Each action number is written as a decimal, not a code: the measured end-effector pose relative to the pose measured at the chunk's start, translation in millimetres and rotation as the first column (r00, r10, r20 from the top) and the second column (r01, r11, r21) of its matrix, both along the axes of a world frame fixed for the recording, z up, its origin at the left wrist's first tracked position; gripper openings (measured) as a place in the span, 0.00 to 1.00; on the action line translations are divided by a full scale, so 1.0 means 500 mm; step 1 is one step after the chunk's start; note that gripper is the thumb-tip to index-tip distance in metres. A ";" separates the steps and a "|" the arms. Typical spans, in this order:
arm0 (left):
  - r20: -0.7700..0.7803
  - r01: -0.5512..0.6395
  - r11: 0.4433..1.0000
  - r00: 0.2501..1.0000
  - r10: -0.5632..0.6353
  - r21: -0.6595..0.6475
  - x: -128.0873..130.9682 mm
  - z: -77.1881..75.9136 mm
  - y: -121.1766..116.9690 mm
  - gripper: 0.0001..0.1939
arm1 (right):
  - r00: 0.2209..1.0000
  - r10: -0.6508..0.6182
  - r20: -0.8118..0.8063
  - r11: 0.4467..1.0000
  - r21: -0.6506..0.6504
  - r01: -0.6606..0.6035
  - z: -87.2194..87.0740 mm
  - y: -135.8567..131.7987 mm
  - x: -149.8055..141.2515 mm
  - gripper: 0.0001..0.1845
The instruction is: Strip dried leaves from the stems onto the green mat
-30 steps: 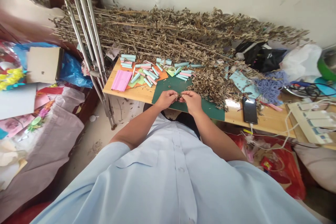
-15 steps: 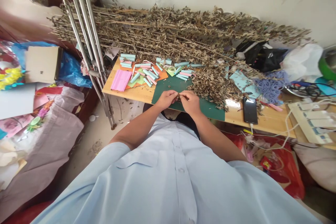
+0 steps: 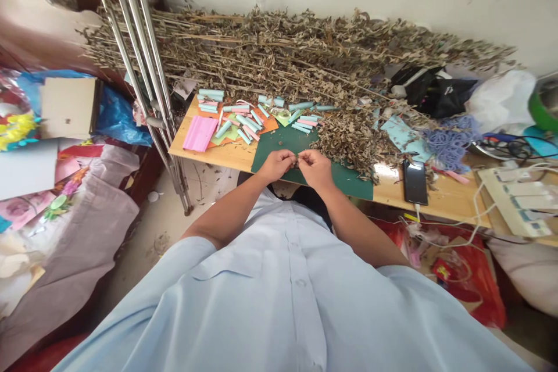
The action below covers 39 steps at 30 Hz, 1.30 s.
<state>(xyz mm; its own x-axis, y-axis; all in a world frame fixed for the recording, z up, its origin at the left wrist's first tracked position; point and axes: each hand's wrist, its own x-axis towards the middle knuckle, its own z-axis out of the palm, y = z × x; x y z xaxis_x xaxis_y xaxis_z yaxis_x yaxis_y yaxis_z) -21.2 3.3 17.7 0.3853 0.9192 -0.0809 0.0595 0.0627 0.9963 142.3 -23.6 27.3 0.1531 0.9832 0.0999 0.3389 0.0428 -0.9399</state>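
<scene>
My left hand (image 3: 275,165) and my right hand (image 3: 316,170) meet over a dark green cutting mat (image 3: 279,144), their fingertips pinching a small dried brown sprig (image 3: 297,159) between them. The fingers hide most of the sprig. Just right of my right hand lies a heap of loose dried leaves (image 3: 349,142). Beyond the mat, pale blue and pink paper rolls (image 3: 239,120) lie scattered on orange and green paper sheets. A long bundle of dried leafy branches (image 3: 283,52) stretches across the back of the wooden table (image 3: 226,157).
A folded pink paper (image 3: 199,133) lies at the table's left. A black phone (image 3: 415,182) sits on a charging cable to the right. Metal crutches (image 3: 139,70) stand beyond the left edge. Blue yarn (image 3: 451,136), a black bag (image 3: 436,93) and a white power strip (image 3: 514,197) crowd the right.
The view has shifted slightly as my head moved. My hands stay together over the mat, with only small finger movements on the sprig.
</scene>
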 end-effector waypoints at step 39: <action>-0.108 -0.073 0.995 0.991 0.080 0.073 0.004 0.014 -0.008 0.13 | 0.956 0.064 0.286 0.985 0.134 -0.106 0.002 -0.010 0.001 0.05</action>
